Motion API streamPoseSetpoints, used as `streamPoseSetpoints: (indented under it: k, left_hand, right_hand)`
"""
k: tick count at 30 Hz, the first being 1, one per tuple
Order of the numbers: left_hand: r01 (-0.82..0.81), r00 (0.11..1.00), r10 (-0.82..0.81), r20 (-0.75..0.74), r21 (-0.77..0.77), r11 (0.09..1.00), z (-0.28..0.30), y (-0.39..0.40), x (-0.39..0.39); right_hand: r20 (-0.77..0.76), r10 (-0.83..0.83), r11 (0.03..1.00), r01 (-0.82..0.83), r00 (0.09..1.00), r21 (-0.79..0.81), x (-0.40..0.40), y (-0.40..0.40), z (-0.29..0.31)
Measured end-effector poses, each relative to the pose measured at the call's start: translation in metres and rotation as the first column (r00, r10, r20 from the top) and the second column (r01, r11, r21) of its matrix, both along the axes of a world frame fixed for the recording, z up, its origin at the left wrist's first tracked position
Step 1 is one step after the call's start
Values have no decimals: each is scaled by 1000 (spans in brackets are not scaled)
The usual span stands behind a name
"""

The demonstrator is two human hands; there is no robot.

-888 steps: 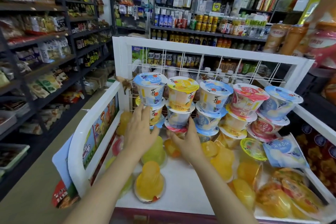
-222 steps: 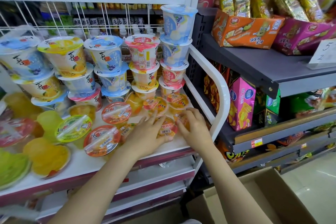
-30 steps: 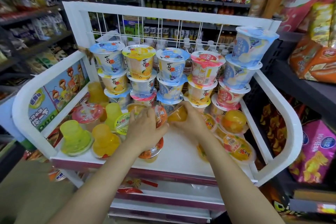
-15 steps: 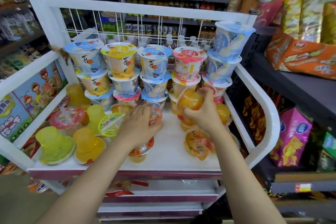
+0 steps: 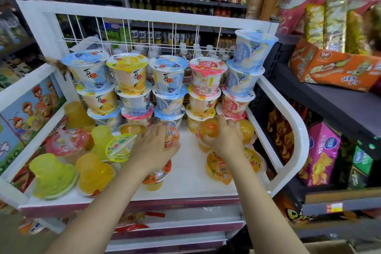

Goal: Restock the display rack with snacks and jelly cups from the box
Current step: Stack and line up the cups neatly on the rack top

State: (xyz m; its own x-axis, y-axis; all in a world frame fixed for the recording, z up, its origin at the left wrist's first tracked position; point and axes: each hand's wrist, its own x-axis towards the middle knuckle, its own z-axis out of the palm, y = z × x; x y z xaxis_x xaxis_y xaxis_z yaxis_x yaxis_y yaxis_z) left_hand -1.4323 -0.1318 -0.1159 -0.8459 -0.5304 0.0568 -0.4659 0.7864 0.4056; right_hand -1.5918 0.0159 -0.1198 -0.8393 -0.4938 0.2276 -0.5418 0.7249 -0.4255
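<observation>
Stacked cups (image 5: 169, 80) crowd behind both hands (image 5: 153, 146); domed jellies (image 5: 92, 171) lie left.

Light: bright, even, from overhead; soft shadows.
Glare: sheen on jelly cup lids (image 5: 127, 62).
Blur: edges smeared, strongest at 2 o'clock.
Distortion: wide-angle bending of white rack rail (image 5: 296, 130).

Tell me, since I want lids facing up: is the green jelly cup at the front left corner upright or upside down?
Upside down. The translucent green plastic jelly cup rests on its wide rim, its narrow domed base pointing up.

Stacked jelly cups (image 5: 168, 76) (upright), white rack (image 5: 288, 109)
</observation>
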Motion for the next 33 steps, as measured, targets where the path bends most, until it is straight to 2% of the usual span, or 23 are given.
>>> streamPoseSetpoints:
  k: [5, 9, 12, 14, 16, 18, 20, 23, 25, 28, 33]
  left_hand:
    - [8, 1000, -8, -20, 11, 1000, 0, 1, 1]
    - [19, 999, -18, -30, 24, 1000, 1, 1, 2]
    - [29, 999, -28, -37, 28, 999, 2, 1, 5]
    - [45, 996, -45, -75, -2, 999, 3, -1, 6]
    - [54, 980, -75, -186, -114, 992, 3, -5, 12]
    - [10, 952, -69, -297, -198, 980, 6, -11, 24]
    - [-13, 942, -50, -332, -185, 983, 8, -21, 41]
    - [77, 981, -94, -169, -108, 991, 11, -31, 65]
    - [121, 991, -125, -52, -79, 989, 11, -34, 72]
    - [145, 989, -145, 41, 3, 989, 9, -33, 77]
    - [173, 981, -174, 81, 15, 985, 2, -32, 79]
  right_hand:
    - [90, 71, 990, -58, 993, -132, 4, 3, -6]
    - [122, 75, 987, -56, 990, -151, 4, 2, -6]
    - [-18, 38, 989, -40, 999, -146, 12, 2, -5]
    - [-120, 40, 958, -72, 992, -277, 23, -1, -1]
    - [-145, 165, 902, -208, 976, -378, 34, -9, 5]
    - [-145, 350, 844, -379, 925, -379, 43, -22, 7]
    - [-70, 478, 808, -470, 875, -356, 51, -38, 6]
    - [159, 532, 825, -466, 832, -321, 56, -60, 4]
    - [260, 555, 822, -473, 790, -318, 54, -68, 2]
    - [339, 561, 824, -472, 755, -313, 50, -70, -5]
    - [335, 529, 840, -426, 779, -336, 48, -74, -10]
